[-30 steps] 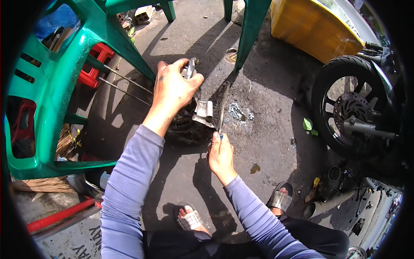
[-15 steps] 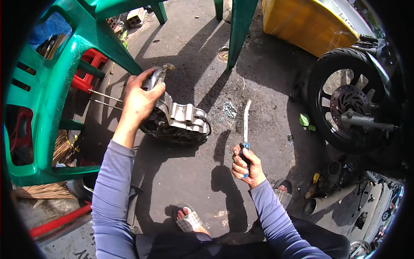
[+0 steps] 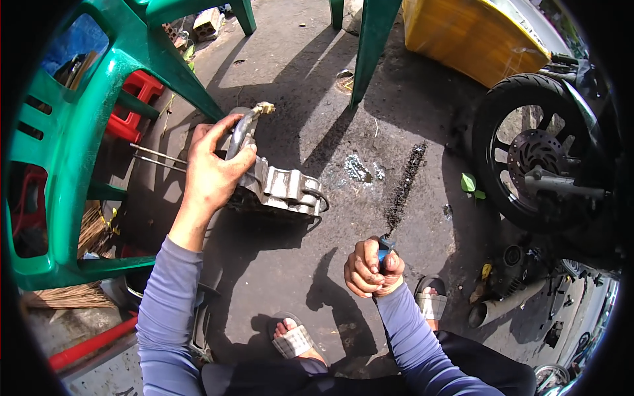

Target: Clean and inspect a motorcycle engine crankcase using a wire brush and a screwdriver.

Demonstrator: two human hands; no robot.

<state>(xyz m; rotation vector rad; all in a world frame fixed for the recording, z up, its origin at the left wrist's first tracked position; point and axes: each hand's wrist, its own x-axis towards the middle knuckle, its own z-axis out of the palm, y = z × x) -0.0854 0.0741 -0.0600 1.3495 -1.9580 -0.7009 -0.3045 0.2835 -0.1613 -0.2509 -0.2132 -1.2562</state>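
Note:
On the ground left of centre stands a grey metal engine casing (image 3: 284,185), its two long thin studs (image 3: 158,158) sticking out to the left. My left hand (image 3: 214,165) is closed round the curved, tube-like metal part (image 3: 242,131) on its top. In my right hand (image 3: 373,269), closed in a fist, is a blue-handled scraper-like tool (image 3: 385,247). Its long narrow blade (image 3: 406,185) looks dark and speckled, as if coated in black grime, and points away from me, apart from the casing. My fingers hide most of the handle.
Green plastic chairs (image 3: 99,145) stand at left and far side, a red stool (image 3: 135,105) beyond. A yellow bin (image 3: 462,39) is at far right, above a motorcycle wheel (image 3: 535,152). Loose metal parts (image 3: 512,270) lie at lower right. My sandalled feet (image 3: 294,340) are near.
My right hand has moved slightly nearer and turned, so the blade, pale before, now shows dark. The casing has tilted a little under my left hand, which keeps its hold.

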